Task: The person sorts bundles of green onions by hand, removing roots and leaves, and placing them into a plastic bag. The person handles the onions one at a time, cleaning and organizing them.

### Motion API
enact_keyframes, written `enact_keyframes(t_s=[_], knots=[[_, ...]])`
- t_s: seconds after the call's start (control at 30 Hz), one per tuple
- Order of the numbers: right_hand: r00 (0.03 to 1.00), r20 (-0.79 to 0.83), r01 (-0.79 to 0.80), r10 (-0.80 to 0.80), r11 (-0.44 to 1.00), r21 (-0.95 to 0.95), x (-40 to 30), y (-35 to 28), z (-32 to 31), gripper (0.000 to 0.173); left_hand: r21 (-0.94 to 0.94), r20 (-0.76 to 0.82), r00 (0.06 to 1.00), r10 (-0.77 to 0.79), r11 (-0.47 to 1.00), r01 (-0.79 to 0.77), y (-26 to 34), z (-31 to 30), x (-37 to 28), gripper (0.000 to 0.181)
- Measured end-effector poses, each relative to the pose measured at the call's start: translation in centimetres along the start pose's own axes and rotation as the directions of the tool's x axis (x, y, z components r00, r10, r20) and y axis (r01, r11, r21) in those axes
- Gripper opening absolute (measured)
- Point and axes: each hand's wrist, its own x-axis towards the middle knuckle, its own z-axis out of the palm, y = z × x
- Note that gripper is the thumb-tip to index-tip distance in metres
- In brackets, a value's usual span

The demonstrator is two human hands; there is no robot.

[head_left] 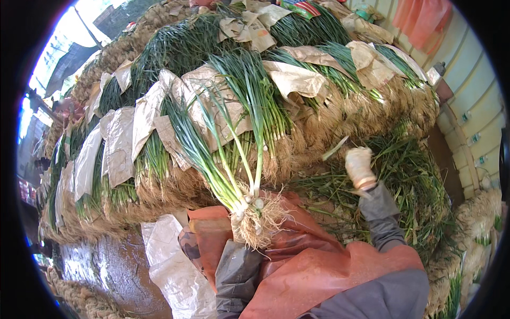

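Observation:
My left hand [240,223], mostly hidden by pale roots, grips a bunch of green onions [223,175] at its white root end, above the orange apron [303,255] on my lap. The green leaves of the bunch fan out away from me. My right hand [359,164], in a pale, dirty glove and blurred, is off to the right over a heap of loose green leaves [414,187]. A pale strip of leaf [335,148] is in the air just left of that hand. Whether its fingers are closed does not show.
Rows of bundled green onions [155,159] with brown roots, partly under paper sheets [119,147], lie across in front. A whitish plastic sheet [175,267] is by my left side, beside wet ground [115,271]. A pale ribbed wall [466,91] stands right.

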Motion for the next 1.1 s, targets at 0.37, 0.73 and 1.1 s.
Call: enact_keyframes(t_s=[0.37,0.73,1.1], knots=[[0.960,0.082,0.106,-0.266,0.622,0.775,-2.6,-18.5,7.2,0.045,0.191,-0.489,0.858,-0.155,0.941,0.279,-0.1,0.9,-2.1,0.039],[0.605,-0.492,0.729,-0.627,0.684,0.025,-2.9,-15.0,7.8,0.034,0.106,-0.537,0.839,-0.087,0.980,0.170,-3.7,-3.0,-1.7,0.041],[0.715,0.632,0.551,-0.298,0.797,-0.248,-5.3,-0.7,7.4,0.043,0.121,-0.313,0.929,0.198,0.978,-0.168,-2.4,-1.7,-1.4,0.056]])
